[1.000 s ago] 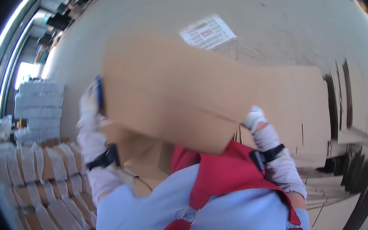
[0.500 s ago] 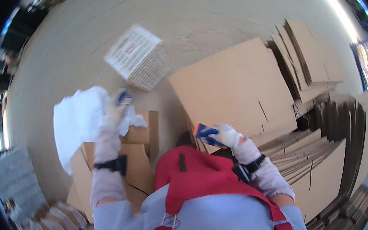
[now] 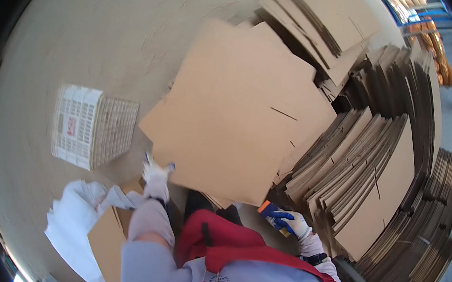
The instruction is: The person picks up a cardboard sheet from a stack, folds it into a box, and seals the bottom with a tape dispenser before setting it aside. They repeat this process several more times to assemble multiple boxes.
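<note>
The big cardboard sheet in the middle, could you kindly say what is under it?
Under the sheet, more cardboard shows at its edges; the rest is covered.

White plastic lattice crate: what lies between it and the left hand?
Grey floor, bare in the head view, lies between the crate and the left hand.

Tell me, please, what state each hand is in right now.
Left hand: open, fingers spread at the cardboard sheet's edge; contact cannot be told.
Right hand: closed around an orange-ended item.
</note>
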Motion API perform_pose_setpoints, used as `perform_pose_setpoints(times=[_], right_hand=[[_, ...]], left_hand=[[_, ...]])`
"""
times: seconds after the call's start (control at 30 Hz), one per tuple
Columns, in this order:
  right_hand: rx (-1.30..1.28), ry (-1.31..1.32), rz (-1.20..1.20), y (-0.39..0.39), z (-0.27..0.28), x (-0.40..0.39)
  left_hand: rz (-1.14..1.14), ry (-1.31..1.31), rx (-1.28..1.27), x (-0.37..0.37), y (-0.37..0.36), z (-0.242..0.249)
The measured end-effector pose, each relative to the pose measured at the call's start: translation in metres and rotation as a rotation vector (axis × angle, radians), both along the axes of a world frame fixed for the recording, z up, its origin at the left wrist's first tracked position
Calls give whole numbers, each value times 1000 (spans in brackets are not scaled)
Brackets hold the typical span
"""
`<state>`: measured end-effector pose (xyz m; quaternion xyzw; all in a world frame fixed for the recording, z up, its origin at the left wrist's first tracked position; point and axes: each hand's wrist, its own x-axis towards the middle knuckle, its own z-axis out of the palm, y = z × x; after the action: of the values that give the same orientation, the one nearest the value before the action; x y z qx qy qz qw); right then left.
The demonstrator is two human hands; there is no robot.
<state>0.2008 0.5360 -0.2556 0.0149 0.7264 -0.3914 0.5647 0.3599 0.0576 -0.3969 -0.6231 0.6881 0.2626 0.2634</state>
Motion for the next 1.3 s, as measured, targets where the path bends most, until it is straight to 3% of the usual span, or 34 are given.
perform_pose_setpoints(times=[0.07,0.1,0.17,0.2,0.27,0.37,0.4,0.43,0.5,0.57,0.7,0.73,0.77,0.8,0.87,0.93,1.07,1.17,1.23,1.3], right_hand=[[-55,211,180,-42,21,-7],[-91,397,332,-64,37,-17],[-188,556,259,-87,50,-30],[-161,574,225,-100,64,-41],[-276,722,187,-116,77,-62],[-560,679,12,-148,111,-83],[-546,828,89,-161,129,-86],[-531,980,160,-171,149,-87],[-486,1045,217,-178,188,-82],[-400,1123,241,-172,224,-75],[-213,1319,249,-138,255,-71],[-90,1327,287,-133,261,-69],[34,1327,319,-131,268,-68],[157,1318,349,-130,272,-68],[137,1254,354,-131,276,-68],[98,1129,389,-132,282,-70],[-81,1178,284,-90,251,-94],[65,1015,387,-78,252,-111],[121,1060,408,-91,272,-110],[131,1129,464,-108,279,-108]], left_hand=[[65,21,181,46,28,-7],[150,261,337,72,41,-5],[100,382,516,146,47,-76],[79,395,505,140,37,-56],[303,731,654,140,22,34],[79,795,530,78,28,233],[-88,763,500,60,41,298],[-253,722,467,46,61,346],[-438,960,659,32,105,384],[-723,1145,727,12,143,371],[-1100,1237,600,-50,191,362],[-945,1041,773,-67,186,375],[-749,1210,777,-84,178,359],[-919,1391,274,-113,160,350],[-1151,1327,-590,-175,138,384],[-1447,1264,-739,-222,130,400],[-1683,1306,-609,-252,115,395],[-1749,1253,-525,-251,105,403],[-1794,1254,-584,-266,114,413],[-1975,942,-449,-293,129,425]])
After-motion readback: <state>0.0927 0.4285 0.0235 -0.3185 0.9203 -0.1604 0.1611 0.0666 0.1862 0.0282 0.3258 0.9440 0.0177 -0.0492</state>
